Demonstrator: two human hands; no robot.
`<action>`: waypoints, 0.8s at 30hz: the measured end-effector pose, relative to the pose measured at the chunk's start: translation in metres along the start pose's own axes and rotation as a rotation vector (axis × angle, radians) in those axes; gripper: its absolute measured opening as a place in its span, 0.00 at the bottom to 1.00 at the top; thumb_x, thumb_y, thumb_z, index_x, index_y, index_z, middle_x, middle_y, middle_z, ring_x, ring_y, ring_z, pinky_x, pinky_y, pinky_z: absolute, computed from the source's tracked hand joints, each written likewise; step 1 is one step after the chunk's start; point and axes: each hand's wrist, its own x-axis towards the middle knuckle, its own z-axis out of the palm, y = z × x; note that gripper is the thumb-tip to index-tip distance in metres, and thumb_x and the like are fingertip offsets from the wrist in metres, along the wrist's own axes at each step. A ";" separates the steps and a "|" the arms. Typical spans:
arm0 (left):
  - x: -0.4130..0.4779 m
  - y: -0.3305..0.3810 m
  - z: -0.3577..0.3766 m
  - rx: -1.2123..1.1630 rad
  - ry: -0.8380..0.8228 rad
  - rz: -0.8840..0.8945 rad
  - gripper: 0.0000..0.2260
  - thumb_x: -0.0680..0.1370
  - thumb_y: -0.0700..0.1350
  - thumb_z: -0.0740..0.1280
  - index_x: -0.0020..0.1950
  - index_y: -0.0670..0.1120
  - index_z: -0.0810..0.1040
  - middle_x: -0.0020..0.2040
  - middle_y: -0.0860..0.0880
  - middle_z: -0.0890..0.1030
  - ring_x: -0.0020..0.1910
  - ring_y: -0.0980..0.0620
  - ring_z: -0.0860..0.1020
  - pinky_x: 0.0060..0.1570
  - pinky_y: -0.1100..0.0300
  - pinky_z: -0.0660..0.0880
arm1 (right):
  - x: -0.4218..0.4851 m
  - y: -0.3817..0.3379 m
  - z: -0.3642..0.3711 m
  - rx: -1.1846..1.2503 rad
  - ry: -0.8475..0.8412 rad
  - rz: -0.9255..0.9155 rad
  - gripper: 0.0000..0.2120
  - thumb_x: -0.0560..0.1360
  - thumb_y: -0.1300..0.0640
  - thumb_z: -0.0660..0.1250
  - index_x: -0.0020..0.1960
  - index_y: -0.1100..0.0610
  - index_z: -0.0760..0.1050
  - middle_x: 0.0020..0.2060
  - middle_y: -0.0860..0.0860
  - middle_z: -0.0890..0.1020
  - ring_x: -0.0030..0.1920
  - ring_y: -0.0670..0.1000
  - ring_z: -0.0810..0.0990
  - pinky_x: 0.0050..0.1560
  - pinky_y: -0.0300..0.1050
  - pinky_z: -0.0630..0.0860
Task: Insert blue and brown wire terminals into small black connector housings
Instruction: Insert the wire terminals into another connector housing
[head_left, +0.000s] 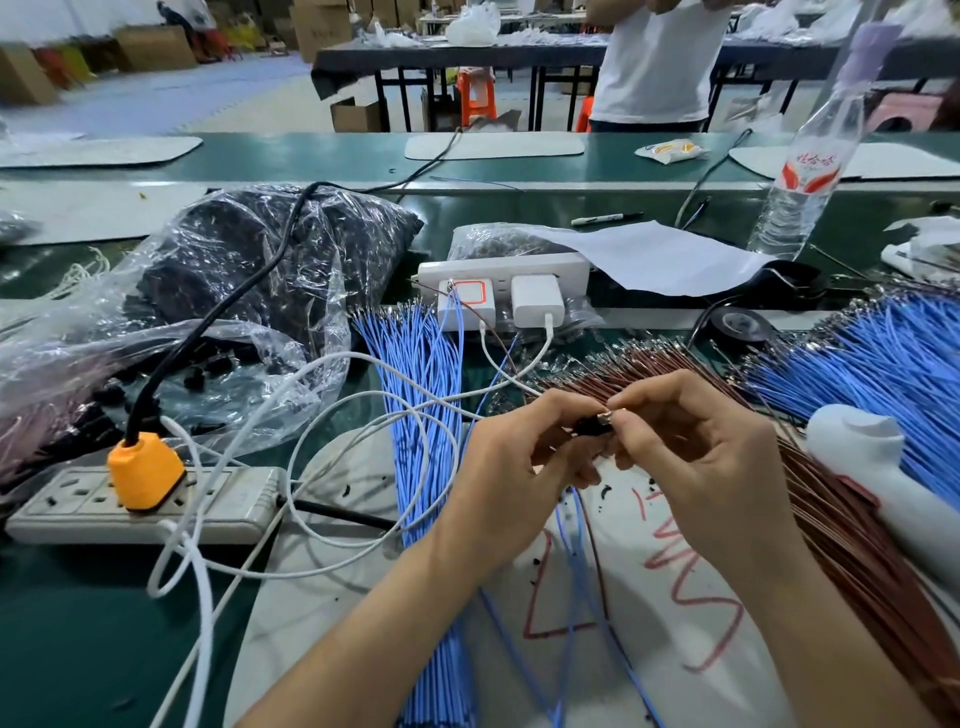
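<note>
This was a factory assembly floor for wire harnesses. A long green-topped bench (322, 156) ran across the room, with dark worktables (467, 52) behind it and cardboard boxes (156, 47) along the far wall. Bulk stock covered the near surface: bundled blue wires (410, 353), a sheaf of brown wires (831, 545) (all tipped with metal terminals) and a clear bag of small black parts (353, 249). Another worker (654, 62) stood beyond the bench.
</note>
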 end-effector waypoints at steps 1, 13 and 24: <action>0.000 0.000 0.000 0.028 0.004 0.002 0.08 0.76 0.32 0.68 0.52 0.42 0.79 0.34 0.60 0.79 0.30 0.59 0.80 0.35 0.68 0.75 | 0.001 0.000 0.000 -0.033 0.006 -0.002 0.09 0.71 0.70 0.70 0.42 0.57 0.79 0.33 0.46 0.82 0.31 0.43 0.80 0.35 0.30 0.74; 0.001 0.002 -0.001 0.309 -0.003 0.094 0.10 0.73 0.41 0.72 0.53 0.41 0.83 0.39 0.57 0.82 0.34 0.74 0.72 0.40 0.77 0.66 | 0.007 0.007 -0.014 -0.006 -0.120 0.132 0.08 0.71 0.71 0.69 0.38 0.60 0.79 0.28 0.56 0.81 0.25 0.49 0.77 0.29 0.37 0.75; 0.002 -0.003 -0.001 0.315 0.023 0.070 0.11 0.71 0.48 0.72 0.50 0.44 0.85 0.38 0.57 0.81 0.34 0.72 0.72 0.39 0.78 0.64 | 0.008 0.015 -0.016 0.286 -0.150 0.360 0.04 0.72 0.70 0.66 0.40 0.67 0.78 0.26 0.56 0.78 0.26 0.50 0.76 0.27 0.39 0.74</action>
